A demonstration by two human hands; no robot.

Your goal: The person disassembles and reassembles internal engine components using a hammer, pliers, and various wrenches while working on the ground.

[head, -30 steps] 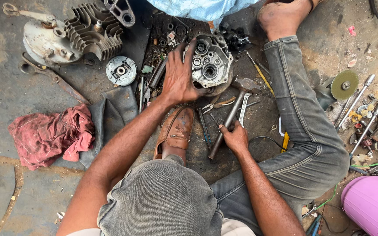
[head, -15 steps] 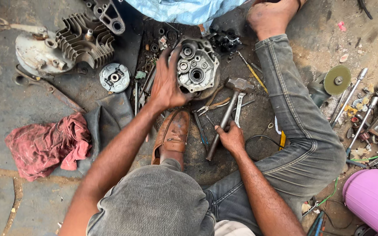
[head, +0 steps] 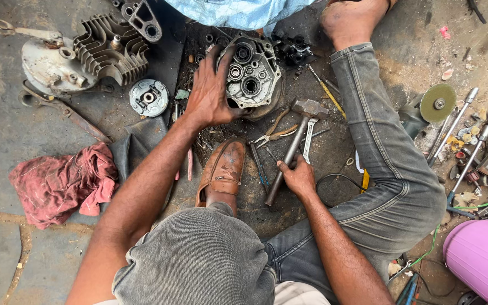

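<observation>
My left hand point(head: 210, 93) grips the left edge of a grey metal engine case half point(head: 252, 73) with bearings and gears showing, lying on the oily floor. My right hand point(head: 296, 176) is closed around the handle of a steel hammer point(head: 292, 146), whose head point(head: 310, 108) rests on the floor just below the case. Pliers point(head: 275, 133) and a spanner point(head: 307, 144) lie beside the hammer handle.
A finned cylinder point(head: 108, 51) and a side cover point(head: 46, 59) lie at upper left, with a round rotor point(head: 149, 97) nearby. A red rag point(head: 60, 183) sits at left. Loose tools and bolts point(head: 470, 141) crowd the right, by a pink container point(head: 484, 260). My brown shoe point(head: 224, 169) is central.
The view has shifted slightly. My left hand stays on the engine case, and my right hand keeps hold of the hammer handle in about the same spot.
</observation>
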